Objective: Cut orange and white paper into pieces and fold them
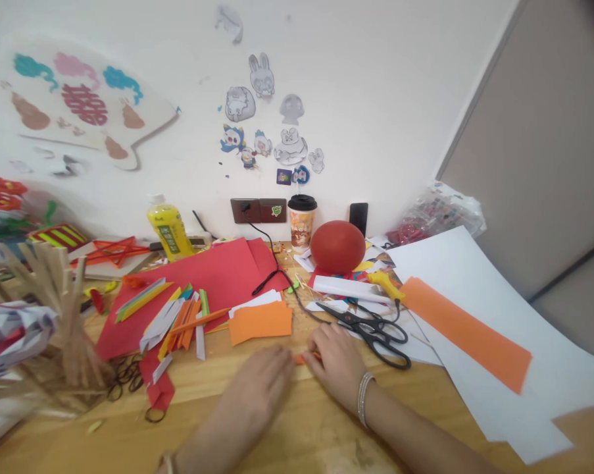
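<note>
A small folded piece of orange paper (pixel 301 359) lies on the wooden table between my two hands. My left hand (pixel 264 378) rests over its left end, palm down, and the fingertips are blurred. From the other side my right hand (pixel 336 355) presses on it with bent fingers, thumb at its edge. Much of the paper is hidden under the hands. Just beyond them sits a stack of orange paper rectangles (pixel 261 322). Black-handled scissors (pixel 370 332) lie right beside my right hand, and folded paper strips (pixel 181 322) are heaped to the left.
Red sheets (pixel 218 263), a yellow bottle (pixel 168 227), a lidded cup (pixel 302 224) and a red balloon (pixel 338 247) stand or lie toward the wall. White sheets (pixel 514 342) with an orange strip (pixel 467 332) spread rightward. Wooden sticks (pixel 70 316) fill the left. A black cable (pixel 272 243) crosses the middle.
</note>
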{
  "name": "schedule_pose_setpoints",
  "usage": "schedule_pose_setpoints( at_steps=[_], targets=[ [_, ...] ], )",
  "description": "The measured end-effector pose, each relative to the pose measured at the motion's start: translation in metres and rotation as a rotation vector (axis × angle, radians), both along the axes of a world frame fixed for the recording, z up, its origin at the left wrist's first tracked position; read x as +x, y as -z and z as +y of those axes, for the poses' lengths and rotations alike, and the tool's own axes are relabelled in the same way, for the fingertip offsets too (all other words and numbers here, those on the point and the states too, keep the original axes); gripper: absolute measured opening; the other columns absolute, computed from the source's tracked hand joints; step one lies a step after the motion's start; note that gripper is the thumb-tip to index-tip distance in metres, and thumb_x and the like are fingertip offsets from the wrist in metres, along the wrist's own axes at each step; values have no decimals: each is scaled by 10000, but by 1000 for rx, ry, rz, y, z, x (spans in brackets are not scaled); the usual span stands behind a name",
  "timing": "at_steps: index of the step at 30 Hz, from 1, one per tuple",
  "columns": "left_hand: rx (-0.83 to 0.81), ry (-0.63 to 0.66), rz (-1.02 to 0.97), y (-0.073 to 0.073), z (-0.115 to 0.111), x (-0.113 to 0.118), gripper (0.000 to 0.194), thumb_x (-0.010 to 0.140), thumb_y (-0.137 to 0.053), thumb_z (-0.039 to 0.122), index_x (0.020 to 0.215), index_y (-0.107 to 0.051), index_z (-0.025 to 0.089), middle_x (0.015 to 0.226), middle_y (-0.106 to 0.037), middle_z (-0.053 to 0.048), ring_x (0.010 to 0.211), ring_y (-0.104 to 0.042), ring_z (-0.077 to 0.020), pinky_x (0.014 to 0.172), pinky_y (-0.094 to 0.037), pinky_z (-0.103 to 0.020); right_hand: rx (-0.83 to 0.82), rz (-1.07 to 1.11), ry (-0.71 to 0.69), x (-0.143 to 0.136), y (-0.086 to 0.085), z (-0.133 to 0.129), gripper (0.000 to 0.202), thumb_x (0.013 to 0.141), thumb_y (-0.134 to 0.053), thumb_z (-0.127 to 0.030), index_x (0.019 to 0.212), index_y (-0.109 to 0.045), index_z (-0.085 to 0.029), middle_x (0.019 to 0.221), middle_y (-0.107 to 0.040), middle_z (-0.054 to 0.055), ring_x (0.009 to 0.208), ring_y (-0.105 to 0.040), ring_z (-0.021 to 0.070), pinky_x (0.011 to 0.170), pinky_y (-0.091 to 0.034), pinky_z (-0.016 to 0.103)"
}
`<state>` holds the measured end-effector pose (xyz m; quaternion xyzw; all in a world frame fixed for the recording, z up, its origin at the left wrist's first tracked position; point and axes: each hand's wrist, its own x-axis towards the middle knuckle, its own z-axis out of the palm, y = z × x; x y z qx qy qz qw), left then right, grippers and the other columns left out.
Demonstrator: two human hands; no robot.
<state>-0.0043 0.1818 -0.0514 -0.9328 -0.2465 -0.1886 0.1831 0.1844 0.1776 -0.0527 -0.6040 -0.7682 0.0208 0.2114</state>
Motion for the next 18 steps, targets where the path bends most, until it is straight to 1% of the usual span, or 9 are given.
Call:
schedule_pose_setpoints(
  at_steps=[1,2,4,6,8,11,13,15,18],
  targets=[
    [20,50,11,4,-3,2,307,923,-326,171,1143,-533,118,1109,-647,-111,1037,-578,-223,864,-488,-362,4,4,-1,0,1,0,103,808,-568,-250,738,-518,-193,767,-559,12,750,-477,177,658,-326,293],
    [15,58,30,8,-6,4,325,920,-350,208,1183,-508,99,1155,-627,-127,1076,-564,-233,883,-487,-358,7,9,0,1,2,0,102,811,-565,-250,741,-516,-194,773,-557,14,760,-476,179,664,-327,293],
    [-42,29,66,12,-10,6,408,905,-396,298,1234,-465,67,1218,-581,-164,1116,-544,-257,892,-494,-360,9,25,14,2,3,0,88,807,-568,-248,756,-516,-197,795,-554,16,782,-473,184,675,-327,294],
    [-109,7,90,11,-12,5,466,890,-424,345,1261,-440,64,1254,-546,-183,1139,-528,-266,899,-496,-360,0,47,35,5,3,0,56,797,-572,-227,776,-526,-202,820,-558,15,801,-475,188,685,-326,297],
    [-157,10,104,7,-12,3,470,882,-442,336,1274,-433,77,1276,-523,-183,1159,-511,-264,916,-485,-357,-22,71,44,10,2,0,28,790,-567,-196,792,-542,-208,839,-567,14,810,-480,190,691,-328,300],
    [-207,34,98,3,-11,0,470,877,-458,299,1293,-416,85,1296,-498,-186,1181,-487,-265,937,-465,-361,-50,118,45,17,0,-1,77,786,-536,-132,790,-565,-203,838,-586,20,802,-491,191,695,-348,306],
    [-243,45,69,3,-10,-1,492,877,-460,292,1327,-377,111,1315,-480,-174,1205,-460,-260,958,-442,-369,-19,168,51,21,-3,-3,147,806,-476,-89,807,-585,-188,827,-598,38,797,-498,188,704,-374,309],
    [-279,47,50,4,-10,-1,521,877,-462,283,1359,-327,139,1336,-457,-161,1223,-437,-252,972,-426,-374,33,192,-41,21,-6,-6,197,838,-440,-103,894,-610,-186,895,-613,56,848,-501,190,744,-397,317],
    [-330,46,59,6,-9,-2,568,859,-485,254,1380,-284,149,1355,-432,-156,1229,-430,-244,967,-428,-371,81,95,-307,18,-9,-12,233,845,-503,-232,1054,-605,-234,1124,-594,47,987,-474,210,849,-391,361]
  ],
)
